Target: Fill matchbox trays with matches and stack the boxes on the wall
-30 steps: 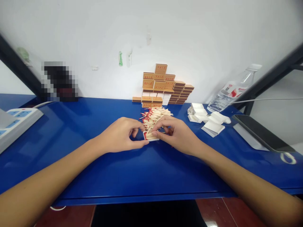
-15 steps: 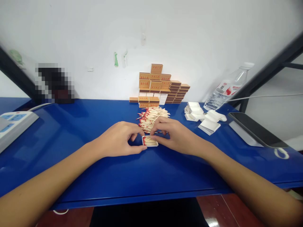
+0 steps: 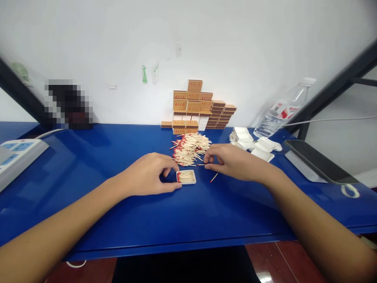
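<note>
A small white matchbox tray lies on the blue table, partly filled with matches whose red heads face left. My left hand grips its left end, index finger at the far corner and thumb at the near one. To the right of the tray, my right hand has thumb and fingers pinched at the end of a match whose red head points left. Just below those fingers a loose match rests on the table. Behind the tray is a big heap of matches.
Brown matchboxes are stacked against the wall. White empty trays lie in a pile at right, near a leaning water bottle and a phone. A power strip sits at far left.
My right hand has moved right, away from the tray, to the right edge of the match heap. A loose match now shows below it. My left hand stays on the tray.
</note>
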The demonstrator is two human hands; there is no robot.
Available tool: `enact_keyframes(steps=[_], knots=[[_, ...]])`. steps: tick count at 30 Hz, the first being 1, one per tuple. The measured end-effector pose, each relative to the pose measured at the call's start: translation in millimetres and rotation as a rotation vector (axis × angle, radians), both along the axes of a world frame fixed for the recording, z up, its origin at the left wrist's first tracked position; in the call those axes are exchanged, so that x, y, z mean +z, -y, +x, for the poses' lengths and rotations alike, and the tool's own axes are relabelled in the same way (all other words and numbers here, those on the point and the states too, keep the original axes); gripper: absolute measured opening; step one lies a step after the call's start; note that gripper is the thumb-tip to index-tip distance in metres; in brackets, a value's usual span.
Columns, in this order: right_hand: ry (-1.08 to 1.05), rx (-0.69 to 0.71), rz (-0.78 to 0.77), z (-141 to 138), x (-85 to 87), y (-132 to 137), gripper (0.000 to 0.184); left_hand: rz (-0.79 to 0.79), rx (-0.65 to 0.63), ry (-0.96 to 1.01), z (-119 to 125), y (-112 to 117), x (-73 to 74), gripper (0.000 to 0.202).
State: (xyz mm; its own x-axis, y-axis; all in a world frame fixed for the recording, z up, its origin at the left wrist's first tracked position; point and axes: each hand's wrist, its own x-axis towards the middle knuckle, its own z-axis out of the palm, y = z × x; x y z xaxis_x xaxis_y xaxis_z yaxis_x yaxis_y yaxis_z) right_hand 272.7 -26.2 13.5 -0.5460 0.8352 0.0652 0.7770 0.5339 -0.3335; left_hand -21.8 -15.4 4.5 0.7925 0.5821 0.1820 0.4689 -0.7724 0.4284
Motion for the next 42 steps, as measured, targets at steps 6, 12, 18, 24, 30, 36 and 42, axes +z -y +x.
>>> enact_keyframes(steps=[6,12,18,24,30,36,42], knots=[[-0.029,0.016,-0.034,-5.4,0.6,2.1,0.016,0.012,0.001,-0.024,0.3,-0.2,-1.0,0.028],[-0.163,0.134,-0.005,-39.6,-2.1,20.5,0.01,0.002,0.007,-0.039,2.7,1.0,-0.1,0.026],[-0.133,0.131,-0.003,-45.6,-8.0,22.8,0.01,0.016,0.007,-0.045,1.4,1.6,-0.7,0.027],[-0.093,0.114,0.06,-42.4,-9.4,23.8,0.011,0.027,0.02,-0.049,1.4,3.5,-1.6,0.024],[-0.133,0.138,0.049,-44.4,-10.6,23.5,0.008,0.027,0.01,-0.06,1.4,3.5,-1.8,0.025],[-0.099,0.112,0.046,-45.4,-10.0,23.8,0.012,0.043,0.014,-0.048,2.5,4.1,-1.0,0.023],[-0.104,0.122,0.052,-41.4,-6.3,21.1,0.016,0.04,0.007,-0.053,1.7,3.5,-1.8,0.024]])
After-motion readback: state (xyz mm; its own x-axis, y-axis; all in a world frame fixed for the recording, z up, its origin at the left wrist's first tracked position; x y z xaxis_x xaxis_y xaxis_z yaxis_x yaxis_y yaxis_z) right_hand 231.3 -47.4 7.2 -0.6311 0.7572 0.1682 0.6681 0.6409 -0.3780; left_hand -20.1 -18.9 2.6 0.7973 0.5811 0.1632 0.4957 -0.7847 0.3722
